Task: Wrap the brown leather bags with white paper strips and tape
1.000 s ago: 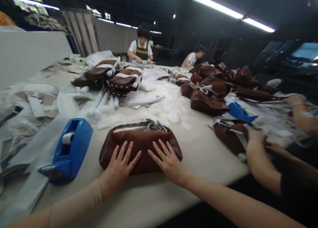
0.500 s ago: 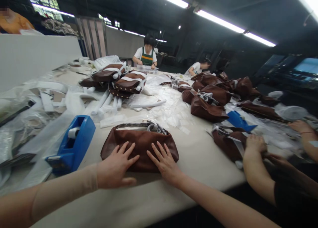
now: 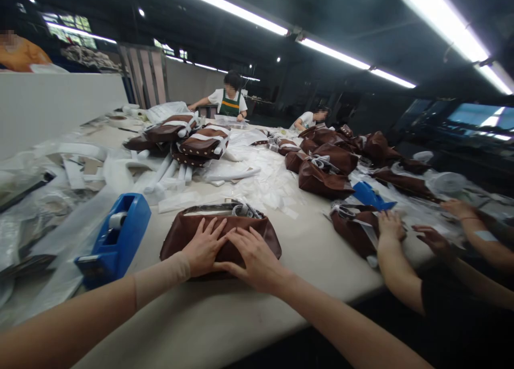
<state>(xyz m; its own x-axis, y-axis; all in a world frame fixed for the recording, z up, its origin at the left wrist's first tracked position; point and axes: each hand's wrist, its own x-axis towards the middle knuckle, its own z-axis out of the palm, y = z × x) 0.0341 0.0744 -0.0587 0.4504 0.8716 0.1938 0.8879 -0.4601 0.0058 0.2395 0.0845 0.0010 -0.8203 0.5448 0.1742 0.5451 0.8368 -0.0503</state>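
Observation:
A brown leather-like handbag (image 3: 265, 239) lies on the table in front of me, its top edge and wrapped strap facing away. My left hand (image 3: 205, 248) rests flat on the bag's near side with fingers spread. Touching it, my right hand (image 3: 252, 256) lies on the middle of the same side, its fingers stretched out and its thumb reaching under the left hand. Both palms face down and neither grips anything. A blue tape dispenser (image 3: 116, 240) stands to the left of the bag.
Brown bags (image 3: 325, 176) are heaped at the right, and more bags (image 3: 204, 141) lie at the back left. Plastic wrapping (image 3: 60, 197) covers the left side. A co-worker's hand (image 3: 390, 227) rests on another bag at the right, near a second blue dispenser (image 3: 371, 195).
My hands have slid together from apart on the bag until they touch at its middle. The co-worker's other hand at the right has lifted off the neighbouring bag. The view has tilted slightly.

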